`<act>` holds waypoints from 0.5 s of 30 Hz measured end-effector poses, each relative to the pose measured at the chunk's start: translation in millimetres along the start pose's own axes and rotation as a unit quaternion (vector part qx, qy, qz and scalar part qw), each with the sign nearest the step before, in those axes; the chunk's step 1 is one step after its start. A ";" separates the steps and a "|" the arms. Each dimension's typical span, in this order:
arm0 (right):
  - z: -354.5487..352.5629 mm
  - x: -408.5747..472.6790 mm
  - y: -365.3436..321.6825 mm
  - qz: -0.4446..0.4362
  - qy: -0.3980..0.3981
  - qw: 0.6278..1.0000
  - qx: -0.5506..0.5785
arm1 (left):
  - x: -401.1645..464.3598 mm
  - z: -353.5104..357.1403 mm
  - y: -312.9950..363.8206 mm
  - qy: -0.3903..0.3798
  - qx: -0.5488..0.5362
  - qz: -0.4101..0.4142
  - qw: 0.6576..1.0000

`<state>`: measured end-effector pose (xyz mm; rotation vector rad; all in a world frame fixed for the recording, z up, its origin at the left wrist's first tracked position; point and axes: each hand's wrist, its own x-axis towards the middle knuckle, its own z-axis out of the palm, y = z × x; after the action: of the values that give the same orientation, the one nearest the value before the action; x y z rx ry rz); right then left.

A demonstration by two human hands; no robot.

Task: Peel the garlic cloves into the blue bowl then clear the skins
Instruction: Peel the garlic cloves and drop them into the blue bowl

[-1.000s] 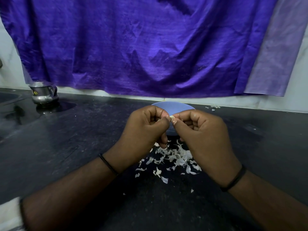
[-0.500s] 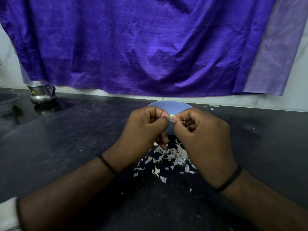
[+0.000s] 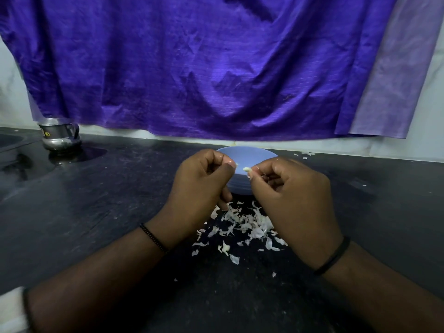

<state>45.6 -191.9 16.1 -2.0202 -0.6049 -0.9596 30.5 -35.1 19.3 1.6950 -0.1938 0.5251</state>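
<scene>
Both hands hover just in front of the blue bowl (image 3: 249, 155), which stands on the black counter near the wall. My right hand (image 3: 288, 195) pinches a small pale garlic clove (image 3: 247, 169) between thumb and forefinger. My left hand (image 3: 204, 186) has its fingers curled and pinches a tiny scrap of skin (image 3: 237, 165) at the thumb tip. A short gap separates the two hands. A heap of white garlic skins (image 3: 242, 224) lies on the counter under and between my wrists. The bowl's inside is mostly hidden by my hands.
A steel jug (image 3: 58, 137) stands at the back left of the black counter (image 3: 96, 212). A purple cloth (image 3: 204, 68) hangs over the wall behind. A few skin scraps (image 3: 305, 155) lie right of the bowl by the wall.
My hands were joined at the fingertips on the clove; now they have pulled slightly apart, the clove staying with the right hand and a skin scrap with the left.
</scene>
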 end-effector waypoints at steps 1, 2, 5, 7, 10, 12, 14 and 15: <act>-0.2 0.4 -0.7 0.024 -0.012 0.999 0.040 | 1.1 -1.4 -1.8 0.007 0.041 0.004 0.999; -0.8 0.9 -2.0 0.051 -0.027 0.995 0.083 | 1.3 -2.3 -2.8 0.006 0.089 0.015 0.996; -1.4 3.5 -4.9 0.128 -0.079 0.969 0.195 | -1.7 -1.5 -1.4 -0.008 0.213 0.079 0.974; -2.4 5.6 -4.3 0.154 -0.099 0.955 0.235 | -2.7 -0.5 -0.7 0.005 0.229 0.110 0.967; -3.7 6.9 -3.4 0.160 -0.120 0.945 0.261 | -2.9 -1.2 -0.3 0.019 0.150 0.126 0.980; -3.8 6.2 -3.1 0.153 -0.140 0.944 0.258 | -2.7 -1.2 2.6 0.013 0.056 0.115 0.992; -3.1 5.5 -2.8 0.148 -0.155 0.943 0.254 | -2.3 -1.6 3.9 0.005 -0.004 0.103 0.995; -3.2 5.5 -3.0 0.144 -0.160 0.944 0.250 | -2.0 -1.7 3.6 0.002 -0.018 0.100 0.995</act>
<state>45.4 -192.5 23.2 -1.7406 -0.6267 -0.2629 26.8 -34.5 21.8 1.6495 -0.3713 0.6692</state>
